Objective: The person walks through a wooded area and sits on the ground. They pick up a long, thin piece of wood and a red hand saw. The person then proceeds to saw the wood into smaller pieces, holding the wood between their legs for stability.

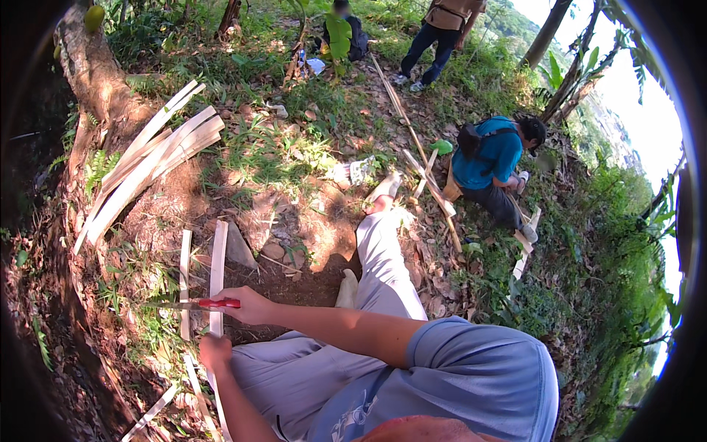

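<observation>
My right hand (pixel 252 306) is closed around the red handle of a knife (pixel 221 303). Its blade points left and lies across a long, pale strip of split wood or bamboo (pixel 219 258). Just below the knife, my left hand (pixel 215 352) grips that same strip, which runs on past my thigh toward the lower edge. Beside it on the left lies a second, narrower strip (pixel 185 265), apart from my fingers. More cut strips (pixel 156 412) lie on the ground at the lower left.
A bundle of pale strips (pixel 158 158) leans by a tree trunk (pixel 92 70) at the upper left. My leg (pixel 387 258) stretches forward, near a grey stone (pixel 238 247). A person in teal (pixel 486 151) sits at the right near long poles (pixel 420 147); another person (pixel 438 37) stands behind.
</observation>
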`<state>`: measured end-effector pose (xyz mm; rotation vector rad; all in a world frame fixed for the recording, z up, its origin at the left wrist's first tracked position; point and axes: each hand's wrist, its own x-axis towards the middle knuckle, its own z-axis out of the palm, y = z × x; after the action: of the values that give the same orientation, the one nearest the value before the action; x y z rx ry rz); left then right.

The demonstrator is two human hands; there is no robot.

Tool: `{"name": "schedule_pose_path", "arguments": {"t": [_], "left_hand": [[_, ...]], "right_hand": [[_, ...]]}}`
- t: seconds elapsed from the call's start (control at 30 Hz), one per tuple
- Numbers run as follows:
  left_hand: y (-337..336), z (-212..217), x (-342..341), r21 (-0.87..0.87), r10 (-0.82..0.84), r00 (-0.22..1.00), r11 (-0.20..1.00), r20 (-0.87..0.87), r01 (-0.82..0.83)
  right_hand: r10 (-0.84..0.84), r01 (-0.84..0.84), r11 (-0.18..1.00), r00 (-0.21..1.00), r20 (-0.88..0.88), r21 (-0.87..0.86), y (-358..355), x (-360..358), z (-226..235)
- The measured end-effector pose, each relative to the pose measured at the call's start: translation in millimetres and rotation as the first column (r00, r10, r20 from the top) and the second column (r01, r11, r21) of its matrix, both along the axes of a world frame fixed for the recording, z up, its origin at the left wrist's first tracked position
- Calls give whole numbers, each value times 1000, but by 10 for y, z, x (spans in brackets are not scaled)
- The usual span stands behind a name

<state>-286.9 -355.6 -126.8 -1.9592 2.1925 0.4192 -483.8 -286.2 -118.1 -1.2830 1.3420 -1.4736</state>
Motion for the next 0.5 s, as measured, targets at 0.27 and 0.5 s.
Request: {"name": "schedule_pose_path", "arguments": {"t": [0.27, 0.5], "left_hand": [[15, -52, -47, 8, 13, 1000, 1000, -1, -13], [171, 205, -181, -21, -2, 1000, 1000, -5, 2]], "right_hand": [[90, -103, 994, 971, -221, -45, 516, -83, 8], [179, -141, 974, 958, -225, 176, 1400, -581, 379]]}}
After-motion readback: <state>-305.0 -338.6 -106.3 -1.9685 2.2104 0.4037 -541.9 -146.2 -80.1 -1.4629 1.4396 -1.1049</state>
